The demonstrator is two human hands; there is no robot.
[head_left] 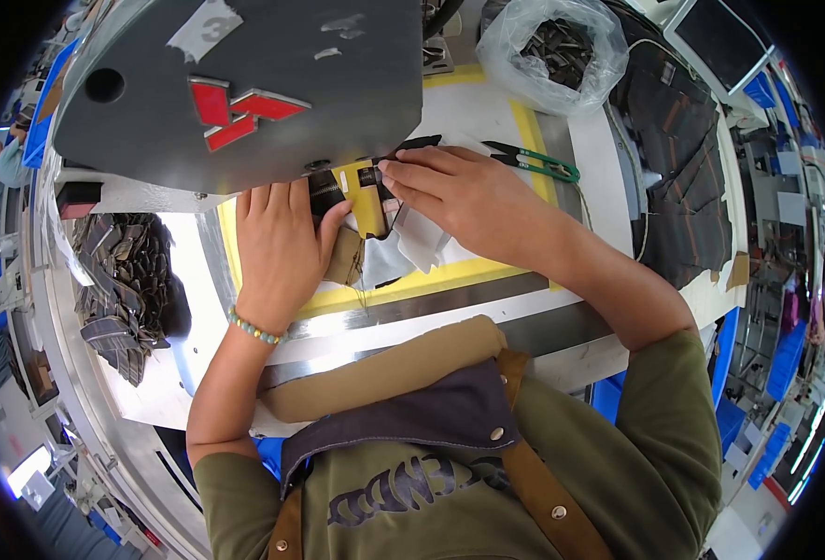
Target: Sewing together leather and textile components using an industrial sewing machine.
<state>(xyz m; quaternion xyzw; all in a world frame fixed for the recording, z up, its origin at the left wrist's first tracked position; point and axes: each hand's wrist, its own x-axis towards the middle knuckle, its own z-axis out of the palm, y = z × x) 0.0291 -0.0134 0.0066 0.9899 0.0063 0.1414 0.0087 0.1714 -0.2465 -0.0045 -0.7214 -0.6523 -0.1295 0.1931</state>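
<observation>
My left hand (279,245) lies flat beneath the machine head, its fingers stretched forward and its thumb out to the side, touching a yellow block-like piece (366,207). From the other side my right hand (464,201) reaches in. Its fingers are extended over dark fabric at the yellow piece's right edge; the thumb is hidden. White and grey cloth scraps (419,241) lie below the fingers. Loose threads hang under the yellow piece. The machine head (338,112), dark grey with a red emblem, hides what is behind my left fingertips.
Green-handled thread snips (548,165) lie right of my right hand. A clear plastic bag (608,70) of dark pieces stands at the back. Stacked dark fabric pieces (132,280) sit at left. Dark striped cloth (678,177) and a monitor (719,42) are at right.
</observation>
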